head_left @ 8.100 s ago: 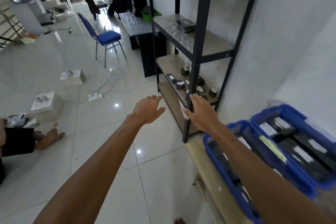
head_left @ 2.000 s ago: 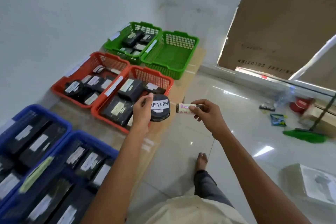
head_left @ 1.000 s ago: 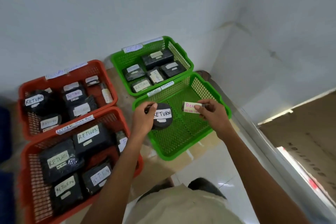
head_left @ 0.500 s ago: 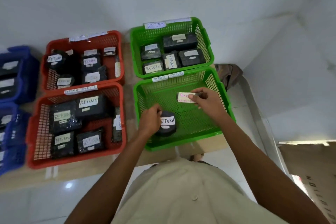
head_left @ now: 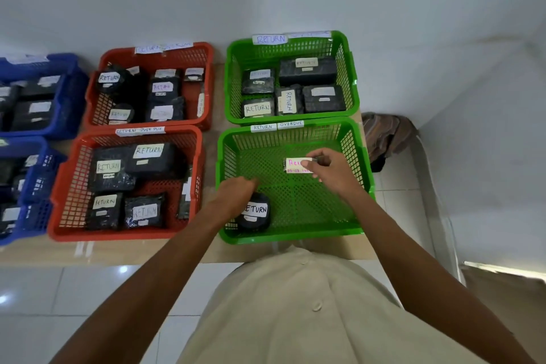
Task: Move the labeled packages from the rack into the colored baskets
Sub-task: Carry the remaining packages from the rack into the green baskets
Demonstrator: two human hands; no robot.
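Note:
The near green basket (head_left: 295,237), tagged RETURN OVERDUE, stands right below me. A round black package (head_left: 256,213) labelled RETURN lies in its front left corner. My left hand (head_left: 235,196) covers that package's upper left edge, fingers curled on it. My right hand (head_left: 331,170) pinches a small package (head_left: 296,165) with a white label in pink writing, held over the basket's middle. The far green basket (head_left: 229,83), tagged RETURN, holds several black labelled packages.
Two red baskets (head_left: 57,210) (head_left: 209,83) and two blue baskets (head_left: 71,97) (head_left: 44,201) with black packages line the low wooden bench (head_left: 177,251) to the left. A white wall rises behind. A striped cloth (head_left: 384,133) lies in the right corner on the tiled floor.
My left hand has lowered the round package down into the front left corner of the near green basket. My right hand with the small package stays over the basket's middle.

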